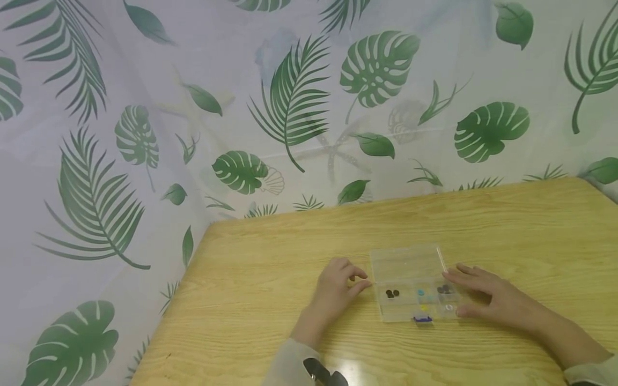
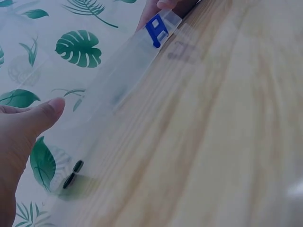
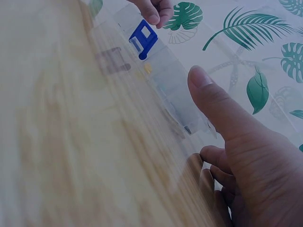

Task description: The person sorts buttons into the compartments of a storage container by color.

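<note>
A clear plastic compartment box (image 1: 398, 312) stands on the table with its lid (image 1: 405, 264) raised at the back. Blue is the colour of the latch (image 2: 157, 31) on its front. Inside lie small dark round pieces (image 1: 393, 294), a light-blue piece (image 1: 420, 292), a yellow piece (image 1: 424, 307) and a whitish ring (image 1: 449, 307). My left hand (image 1: 338, 289) is at the box's left end, fingers loosely bent, thumb reaching toward it. By the right end, my right hand (image 1: 497, 300) has its fingers spread along the side. Whether either hand touches the box, I cannot tell.
The box stands on a wood-grain table (image 1: 260, 268). Behind and to the left hangs a white cloth (image 1: 193, 134) with green leaf prints, meeting the table's back edge. A black band (image 1: 324, 372) shows at the left sleeve.
</note>
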The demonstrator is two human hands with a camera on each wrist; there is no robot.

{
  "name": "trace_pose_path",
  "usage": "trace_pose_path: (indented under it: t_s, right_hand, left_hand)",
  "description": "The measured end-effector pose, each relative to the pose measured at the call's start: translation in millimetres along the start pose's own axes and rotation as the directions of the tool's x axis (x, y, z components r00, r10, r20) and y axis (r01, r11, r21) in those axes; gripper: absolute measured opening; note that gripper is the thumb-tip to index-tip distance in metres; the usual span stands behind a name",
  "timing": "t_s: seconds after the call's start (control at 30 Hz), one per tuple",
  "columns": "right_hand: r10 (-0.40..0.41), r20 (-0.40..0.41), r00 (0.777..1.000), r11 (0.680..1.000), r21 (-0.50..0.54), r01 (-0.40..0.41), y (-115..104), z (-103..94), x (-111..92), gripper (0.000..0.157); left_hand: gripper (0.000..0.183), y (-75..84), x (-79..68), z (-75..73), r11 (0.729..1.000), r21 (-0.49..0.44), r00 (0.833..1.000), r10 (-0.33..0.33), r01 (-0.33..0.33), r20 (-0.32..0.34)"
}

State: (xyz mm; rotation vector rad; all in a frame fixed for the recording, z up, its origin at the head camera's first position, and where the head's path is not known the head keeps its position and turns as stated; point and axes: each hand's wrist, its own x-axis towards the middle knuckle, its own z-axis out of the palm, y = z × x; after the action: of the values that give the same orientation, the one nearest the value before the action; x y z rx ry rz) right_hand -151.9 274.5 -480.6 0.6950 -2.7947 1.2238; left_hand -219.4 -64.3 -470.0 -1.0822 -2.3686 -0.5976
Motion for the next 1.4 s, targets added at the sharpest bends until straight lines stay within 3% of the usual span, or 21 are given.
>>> trace_pose_path:
  t_s: [0.3,0.67,0.9,1.17,1.4]
  right_hand:
    - [0.006,0.001,1.000,1.000,0.003,-0.006,-1,-0.5,-1,0.064]
    - [-0.006,-0.009,1.000,1.000,-0.011,0.006,2,0.7,-1,0.064]
    - [-0.009,-0.010,1.000,1.000,-0.012,0.009,2,0.7,-1,0.064]
    - [-0.017,-0.011,1.000,1.000,-0.005,0.017,2,0.2,0,0.064]
    - [0.000,0.020,1.000,1.000,0.012,0.000,2,-1.1,-1,0.064]
  left_hand:
    - [0.020,-8.7,-10.7,-8.3,0.998,-0.002,0.997,-0.068,0.069,0.045]
    - [0.020,-18.2,-20.2,-11.3,0.998,-0.021,0.998,-0.057,0.058,0.026]
    - [0.015,-24.4,-28.7,-12.9,0.995,-0.039,0.991,-0.091,0.096,0.102]
    - [0.020,-28.9,-35.0,-14.2,0.997,-0.052,0.992,-0.053,0.060,0.112]
    - [0.015,-25.0,-34.7,-15.4,0.992,-0.083,0.978,-0.079,0.096,0.192]
